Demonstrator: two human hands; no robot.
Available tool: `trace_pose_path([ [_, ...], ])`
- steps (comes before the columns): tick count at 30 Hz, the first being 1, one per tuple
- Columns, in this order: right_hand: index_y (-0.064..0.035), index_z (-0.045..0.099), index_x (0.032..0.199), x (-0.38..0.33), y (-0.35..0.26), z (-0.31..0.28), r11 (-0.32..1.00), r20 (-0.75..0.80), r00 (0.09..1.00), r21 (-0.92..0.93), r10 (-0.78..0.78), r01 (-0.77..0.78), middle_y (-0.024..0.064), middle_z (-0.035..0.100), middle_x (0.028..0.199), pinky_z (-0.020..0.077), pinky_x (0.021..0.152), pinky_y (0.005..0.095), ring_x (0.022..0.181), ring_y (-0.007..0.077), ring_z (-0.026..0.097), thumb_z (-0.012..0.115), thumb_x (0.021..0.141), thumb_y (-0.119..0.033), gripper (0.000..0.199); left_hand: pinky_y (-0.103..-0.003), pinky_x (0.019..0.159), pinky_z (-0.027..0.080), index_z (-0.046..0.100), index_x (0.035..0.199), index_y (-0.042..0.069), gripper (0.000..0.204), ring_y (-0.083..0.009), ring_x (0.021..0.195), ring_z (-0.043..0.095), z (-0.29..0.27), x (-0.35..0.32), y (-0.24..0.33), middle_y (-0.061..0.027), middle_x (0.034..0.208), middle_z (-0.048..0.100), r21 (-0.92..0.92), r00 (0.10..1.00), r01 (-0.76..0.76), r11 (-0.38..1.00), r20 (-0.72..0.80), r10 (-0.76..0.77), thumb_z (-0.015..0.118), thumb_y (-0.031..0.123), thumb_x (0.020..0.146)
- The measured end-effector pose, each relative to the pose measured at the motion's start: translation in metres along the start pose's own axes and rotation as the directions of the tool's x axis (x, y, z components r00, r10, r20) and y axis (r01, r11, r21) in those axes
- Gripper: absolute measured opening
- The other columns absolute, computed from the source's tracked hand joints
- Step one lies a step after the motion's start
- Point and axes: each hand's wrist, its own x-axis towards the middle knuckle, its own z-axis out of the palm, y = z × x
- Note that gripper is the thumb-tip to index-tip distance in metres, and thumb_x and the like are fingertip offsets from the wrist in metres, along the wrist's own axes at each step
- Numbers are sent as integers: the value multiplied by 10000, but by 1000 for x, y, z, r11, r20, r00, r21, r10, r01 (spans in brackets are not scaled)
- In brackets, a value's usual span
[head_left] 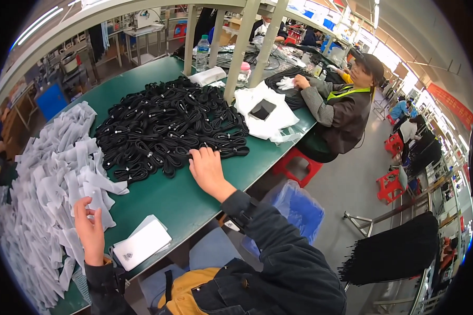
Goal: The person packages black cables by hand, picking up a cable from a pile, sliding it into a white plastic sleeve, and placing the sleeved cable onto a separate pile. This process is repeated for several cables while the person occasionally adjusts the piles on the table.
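A large heap of black cords (168, 123), bundled into loops with small pale ties, covers much of the green table. At the near edge of this heap is my right hand (211, 172), its fingers stretched out and touching or just over the bundles; I see nothing gripped. Beside a tall pile of thin white strips or sleeves (55, 178) my left hand (91, 228) is raised, with fingers bent and apart and nothing visible between them. A stack of white cards or flat packets (143, 243) lies between my hands, close to the table edge.
A metal frame post (240, 58) rises from the green table (165, 202). Beyond it lie a white bag with a dark phone-like object (263, 109) and a water bottle (202, 53). A co-worker (347, 105) sits at right, near a red stool (299, 167) and a blue lined bin (297, 212).
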Motion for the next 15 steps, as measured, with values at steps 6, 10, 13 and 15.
trace_pose_path([
  [6,-43,582,1117,-51,-42,-31,767,94,963,588,252,-258,164,618,977,497,748,455,860,380,613,614,936,-145,210,-304,743,489,537,1256,16,448,-197,804,588,8,35,-23,-137,1195,563,124,985,-116,985,143,98,667,-42,830],
  [10,-36,602,1141,-74,-54,-29,708,186,948,632,257,-316,161,627,975,512,728,424,836,363,630,614,943,-133,221,-306,705,509,523,1271,-2,480,-187,748,598,15,72,-123,-139,1111,581,202,973,-169,965,190,131,685,-29,820],
  [13,-35,604,1140,-82,-54,-32,696,198,943,637,269,-333,154,626,968,510,715,421,820,351,631,618,940,-131,223,-301,641,512,531,1247,-9,454,-165,681,593,25,85,-147,-120,1037,599,167,964,-60,984,266,14,691,-15,822],
  [15,-34,608,1136,-84,-54,-35,716,163,951,628,263,-305,146,621,954,509,695,410,798,341,629,620,937,-123,219,-292,561,504,558,1191,-9,384,-137,610,580,27,91,-139,-90,949,617,85,901,235,968,354,-250,693,1,831],
])
